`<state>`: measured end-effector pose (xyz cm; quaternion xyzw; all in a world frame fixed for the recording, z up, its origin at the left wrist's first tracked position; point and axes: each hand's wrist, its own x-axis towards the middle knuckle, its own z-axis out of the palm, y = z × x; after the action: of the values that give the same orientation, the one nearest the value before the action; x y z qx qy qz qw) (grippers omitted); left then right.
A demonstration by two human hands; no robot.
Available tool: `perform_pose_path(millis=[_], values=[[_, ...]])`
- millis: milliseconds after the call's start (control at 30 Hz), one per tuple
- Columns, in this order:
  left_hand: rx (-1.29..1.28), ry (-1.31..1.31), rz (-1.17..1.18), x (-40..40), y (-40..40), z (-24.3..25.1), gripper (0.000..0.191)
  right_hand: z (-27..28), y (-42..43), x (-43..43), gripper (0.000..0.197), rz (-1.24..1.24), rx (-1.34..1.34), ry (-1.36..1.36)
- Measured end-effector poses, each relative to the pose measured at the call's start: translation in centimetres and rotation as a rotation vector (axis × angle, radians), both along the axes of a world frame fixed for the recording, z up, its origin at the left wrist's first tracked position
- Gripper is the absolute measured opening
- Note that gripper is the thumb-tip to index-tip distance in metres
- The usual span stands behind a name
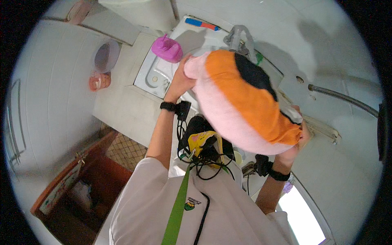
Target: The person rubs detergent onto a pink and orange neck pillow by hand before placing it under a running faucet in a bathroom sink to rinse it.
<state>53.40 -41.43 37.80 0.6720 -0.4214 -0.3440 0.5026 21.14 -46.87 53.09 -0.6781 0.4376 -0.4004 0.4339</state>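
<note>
A plump fabric cushion (245,107), in pink, orange and black sections, is stretched between my two hands. My left hand (180,79) grips its pink end near the upper left. At the lower right end, my right hand (292,150) clasps the other side, partly hidden by the cushion and a little blurred. The cushion is held above a white ceramic washbasin (147,75), hiding much of the bowl. Beyond the cushion stands a metal tap (235,38).
A magenta plastic container (167,50) stands on the basin's left side. A blue-and-orange object (200,24) lies on the back ledge. Grey hose (343,97) sticks out from the right wall. Black cables (208,167) hang at my chest. A wooden door (101,171) stands at lower left.
</note>
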Motion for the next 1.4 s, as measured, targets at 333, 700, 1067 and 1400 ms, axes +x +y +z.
perform_pose_path(millis=[333,700,1067,1400], values=[[0.075,-0.091,0.442,-4.7,0.0,7.7,0.063,-9.9,-2.5,0.0,0.049,-0.055,0.204,0.050],[0.116,-0.195,0.529,-5.0,1.8,4.8,0.064,-17.1,-0.4,6.8,0.069,0.337,0.177,0.465],[0.171,-0.271,0.312,-4.8,0.0,4.5,0.065,-15.4,-3.9,7.2,0.101,0.263,0.578,-0.096],[0.217,-0.492,-0.400,-3.3,-0.4,-0.3,0.074,-13.8,-9.1,7.4,0.110,0.478,0.680,0.471]])
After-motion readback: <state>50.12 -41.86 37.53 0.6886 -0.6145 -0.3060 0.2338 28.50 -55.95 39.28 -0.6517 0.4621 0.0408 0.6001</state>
